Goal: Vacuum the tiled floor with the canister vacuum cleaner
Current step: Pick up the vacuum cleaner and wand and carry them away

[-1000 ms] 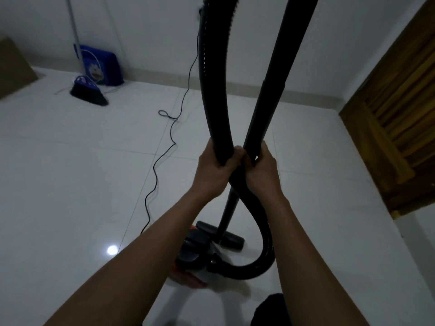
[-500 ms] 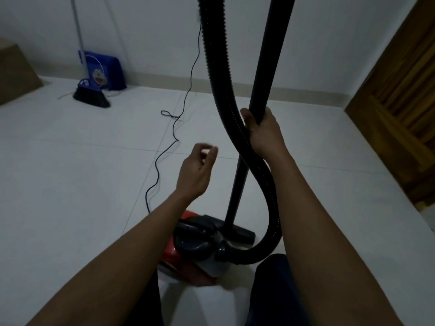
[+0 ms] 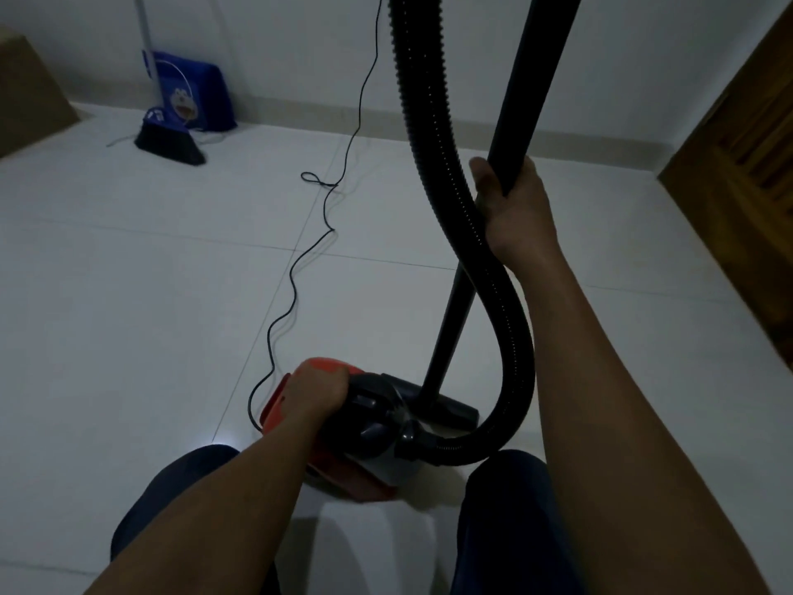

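A red and black canister vacuum (image 3: 364, 440) sits on the white tiled floor (image 3: 150, 315) between my knees. My left hand (image 3: 315, 390) rests on top of the canister's red back part with its fingers curled over it. My right hand (image 3: 513, 204) grips the black rigid wand (image 3: 528, 92), which stands nearly upright. The wand's floor head (image 3: 446, 407) lies on the tiles just beyond the canister. A black ribbed hose (image 3: 433, 156) loops down from above, past my right wrist, and into the canister's front.
The thin black power cord (image 3: 300, 272) snakes from the canister toward the far wall. A broom (image 3: 169, 141) and a blue dustpan (image 3: 193, 96) stand at the back left. A cardboard box (image 3: 25, 88) is at the far left, a wooden door (image 3: 738, 156) at the right.
My left hand let go of the hose and dropped down onto the canister. My right hand stayed on the wand. My view has tilted lower, toward the vacuum.
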